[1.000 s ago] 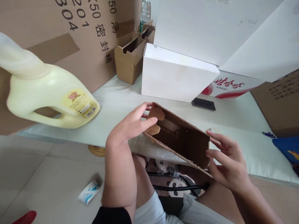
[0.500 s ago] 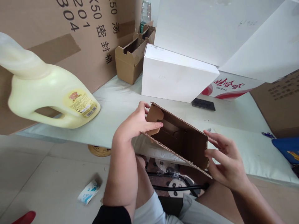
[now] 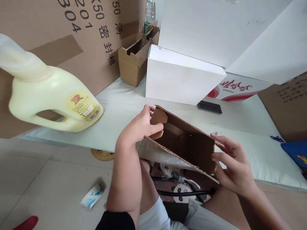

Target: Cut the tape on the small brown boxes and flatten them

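Note:
Between my hands is a brown cardboard box (image 3: 189, 137), tilted, its top open toward me and its inside in view. My left hand (image 3: 146, 124) grips the box's left end; the thumb presses on the small end flaps, and the other fingers are partly hidden behind the cardboard. At the opposite end, my right hand (image 3: 231, 163) holds the short wall between thumb and fingers, with fingertips at the rim. The box is over the front edge of the pale-covered table (image 3: 120, 118), above my lap.
A large yellow jug (image 3: 52, 95) stands at the left. Behind are folded cardboard boxes (image 3: 133, 62), a white box (image 3: 182, 76) and a plastic bottle (image 3: 150, 14). A dark phone (image 3: 209, 107) lies right of centre, a blue pouch (image 3: 295, 153) at far right. Tissue packet (image 3: 92, 196) on the floor.
My left thumb has bent and drawn back slightly on the end flap. The box and my right hand are almost where they were, with a very slight shift to the right.

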`<move>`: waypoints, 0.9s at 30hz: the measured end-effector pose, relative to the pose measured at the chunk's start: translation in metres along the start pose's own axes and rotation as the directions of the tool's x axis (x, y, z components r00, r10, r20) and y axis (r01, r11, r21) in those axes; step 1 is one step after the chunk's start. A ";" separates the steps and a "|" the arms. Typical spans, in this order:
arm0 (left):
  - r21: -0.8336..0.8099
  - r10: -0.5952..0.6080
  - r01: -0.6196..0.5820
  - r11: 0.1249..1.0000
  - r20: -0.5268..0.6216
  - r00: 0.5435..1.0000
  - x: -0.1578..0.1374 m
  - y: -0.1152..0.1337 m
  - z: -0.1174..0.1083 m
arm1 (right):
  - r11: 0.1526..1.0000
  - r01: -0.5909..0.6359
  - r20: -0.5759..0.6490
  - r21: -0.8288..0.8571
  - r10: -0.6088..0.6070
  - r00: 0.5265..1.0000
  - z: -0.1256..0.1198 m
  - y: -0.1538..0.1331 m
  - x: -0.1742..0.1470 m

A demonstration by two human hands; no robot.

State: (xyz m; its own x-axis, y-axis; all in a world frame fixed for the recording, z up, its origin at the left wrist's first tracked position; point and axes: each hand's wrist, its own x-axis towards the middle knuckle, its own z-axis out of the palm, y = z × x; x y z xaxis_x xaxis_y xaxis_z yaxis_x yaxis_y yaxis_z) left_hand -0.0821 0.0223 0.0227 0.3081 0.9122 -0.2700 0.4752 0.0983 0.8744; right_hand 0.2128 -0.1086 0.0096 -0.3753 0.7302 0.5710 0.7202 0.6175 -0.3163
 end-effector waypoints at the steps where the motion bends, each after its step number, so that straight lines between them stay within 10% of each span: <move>1: -0.002 -0.005 0.005 1.000 0.007 1.000 0.000 0.000 0.000 | 1.000 -0.002 -0.001 0.002 0.002 1.000 0.000 0.000 0.000; 20: -0.182 0.139 -0.142 0.973 -0.027 0.990 0.026 -0.012 0.008 | 0.991 -0.128 -0.047 0.025 0.130 0.990 0.006 0.004 0.001; 27: -0.156 -0.020 0.033 0.987 0.083 0.996 0.028 -0.014 0.004 | 0.974 -0.214 -0.065 0.072 0.219 0.974 0.015 0.007 0.002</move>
State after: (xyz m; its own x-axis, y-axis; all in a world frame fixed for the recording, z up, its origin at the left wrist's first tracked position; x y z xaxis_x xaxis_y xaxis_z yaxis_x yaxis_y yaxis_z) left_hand -0.0765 0.0451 0.0012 0.3659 0.8738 -0.3204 0.3511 0.1892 0.9170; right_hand 0.2083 -0.0983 -0.0025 -0.1695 0.8271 0.5359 0.7398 0.4660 -0.4853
